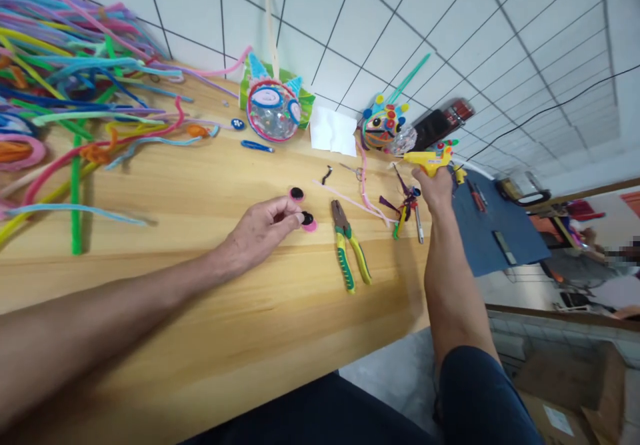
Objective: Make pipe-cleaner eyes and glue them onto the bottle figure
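Hiding glue gun (431, 158) handle: right hand (436, 188); left hand (265, 227) overlapping black disc (309, 218), grip unclear.

No text can be read; the white label (559, 420) on the cardboard box (606, 392), near right, is illegible (too small and blurred).

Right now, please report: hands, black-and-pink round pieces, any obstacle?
Left hand at nearer black-and-pink round piece, grip unclear. Right hand holds yellow glue gun. Second round piece just beyond. Green-and-yellow-handled pliers lie between hands.
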`<state>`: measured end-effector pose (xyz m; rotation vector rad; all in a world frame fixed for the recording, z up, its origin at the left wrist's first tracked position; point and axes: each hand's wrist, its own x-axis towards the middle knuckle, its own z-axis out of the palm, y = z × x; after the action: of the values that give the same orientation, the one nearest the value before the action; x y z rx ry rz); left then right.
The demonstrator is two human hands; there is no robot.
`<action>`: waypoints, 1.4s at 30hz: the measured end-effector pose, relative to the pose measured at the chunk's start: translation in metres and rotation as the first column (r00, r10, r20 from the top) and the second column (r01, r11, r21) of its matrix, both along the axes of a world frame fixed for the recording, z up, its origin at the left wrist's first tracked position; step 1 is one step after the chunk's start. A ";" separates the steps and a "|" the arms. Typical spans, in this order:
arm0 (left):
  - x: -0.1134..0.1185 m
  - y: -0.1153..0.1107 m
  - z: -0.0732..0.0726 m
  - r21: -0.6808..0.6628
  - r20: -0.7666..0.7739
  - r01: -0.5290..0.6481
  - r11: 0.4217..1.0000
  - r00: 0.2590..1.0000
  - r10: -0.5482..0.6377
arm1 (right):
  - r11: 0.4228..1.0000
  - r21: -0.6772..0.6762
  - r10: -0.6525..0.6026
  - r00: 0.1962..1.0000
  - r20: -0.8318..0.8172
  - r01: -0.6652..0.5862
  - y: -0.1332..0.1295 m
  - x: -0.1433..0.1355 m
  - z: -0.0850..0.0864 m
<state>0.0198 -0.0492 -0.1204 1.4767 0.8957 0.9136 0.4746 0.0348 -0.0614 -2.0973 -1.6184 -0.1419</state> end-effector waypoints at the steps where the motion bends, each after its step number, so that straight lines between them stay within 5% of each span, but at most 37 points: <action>1: 0.000 0.000 -0.001 0.005 -0.006 0.002 1.000 1.000 -0.002 | 0.994 -0.006 -0.106 0.994 -0.016 0.106 0.002 0.002 -0.006; 3: 0.000 0.000 -0.001 0.014 -0.018 0.004 1.000 1.000 -0.004 | 0.974 -0.025 -0.226 0.973 -0.040 0.225 0.008 0.001 -0.016; 13: 0.000 -0.001 0.001 0.009 -0.034 -0.002 1.000 0.999 0.002 | 0.957 -0.107 -0.275 0.960 -0.043 0.269 0.032 -0.018 -0.054; 18: 0.002 -0.001 -0.004 -0.005 -0.003 -0.017 1.000 1.000 0.017 | 0.952 -0.157 -0.271 0.962 -0.022 0.264 0.010 -0.020 -0.047; 23: 0.003 0.000 -0.007 0.010 0.059 -0.028 1.000 0.998 0.027 | 0.956 -0.111 -0.260 0.959 0.113 0.273 -0.042 -0.034 -0.018; 27: 0.002 -0.001 -0.008 0.034 0.086 -0.018 0.999 0.996 0.015 | 0.990 -0.044 0.121 0.974 -0.190 -0.131 -0.088 -0.101 0.004; 31: 0.002 -0.004 -0.009 0.099 0.102 -0.050 0.994 0.994 0.039 | 0.870 0.036 0.464 0.792 -0.396 -0.492 -0.116 -0.191 0.005; 35: 0.002 -0.011 -0.006 0.245 0.091 -0.102 0.964 0.992 0.082 | 0.799 0.116 0.558 0.657 -0.506 -0.590 -0.123 -0.240 -0.012; 42: 0.001 -0.015 -0.006 0.512 0.022 -0.115 0.851 0.992 0.121 | 0.744 0.208 0.630 0.563 -0.534 -0.635 -0.126 -0.244 -0.039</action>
<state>0.0206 -0.0643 -0.1263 1.8947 0.7898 1.3097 0.2303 -0.0913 -0.1005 -1.2175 -1.8283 0.6894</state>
